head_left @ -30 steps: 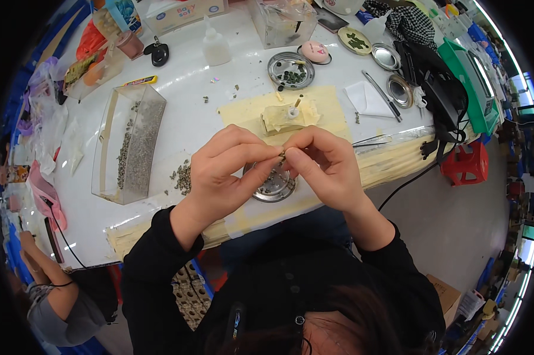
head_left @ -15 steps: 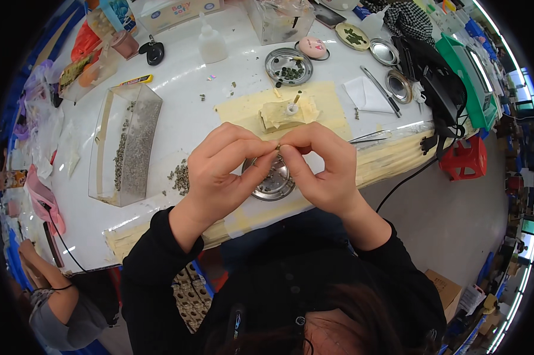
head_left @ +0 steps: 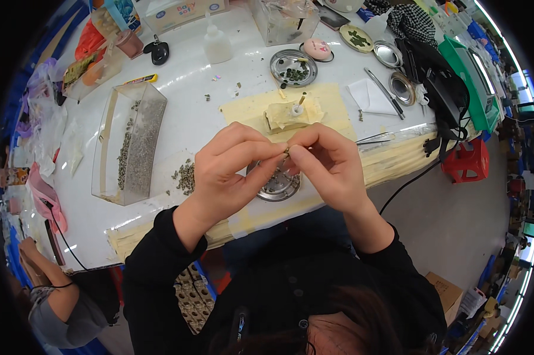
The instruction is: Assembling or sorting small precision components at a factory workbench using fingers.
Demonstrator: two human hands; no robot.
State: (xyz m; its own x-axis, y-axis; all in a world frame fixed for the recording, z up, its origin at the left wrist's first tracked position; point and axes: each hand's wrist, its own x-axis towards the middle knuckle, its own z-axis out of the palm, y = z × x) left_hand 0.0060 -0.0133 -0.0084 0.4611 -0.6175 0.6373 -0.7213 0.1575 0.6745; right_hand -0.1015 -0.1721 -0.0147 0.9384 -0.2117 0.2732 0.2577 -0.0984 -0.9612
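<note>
My left hand [head_left: 231,171] and my right hand [head_left: 333,168] meet fingertip to fingertip, each in a pinch. Between them is a small brownish-green piece [head_left: 286,152], too small to name. Right below the fingers a round metal dish [head_left: 280,193] holds some small bits, partly hidden by my hands. Beside my left hand lies a pile of small grey-green pieces [head_left: 187,177]. Just beyond the hands, a block wrapped in cream tape [head_left: 280,118] carries a small white holder with a thin stick standing in it.
A clear box [head_left: 148,127] with more small pieces stands left. Farther back are a white squeeze bottle [head_left: 217,47] and a metal dish of dark green pieces [head_left: 293,67]. Tweezers [head_left: 376,138] and a pen [head_left: 384,92] lie right. Another person's arm [head_left: 48,266] is at lower left.
Both hands stay pinched together, with a slight shift of the whole view. The right hand's fingers are curled a little differently around the small piece.
</note>
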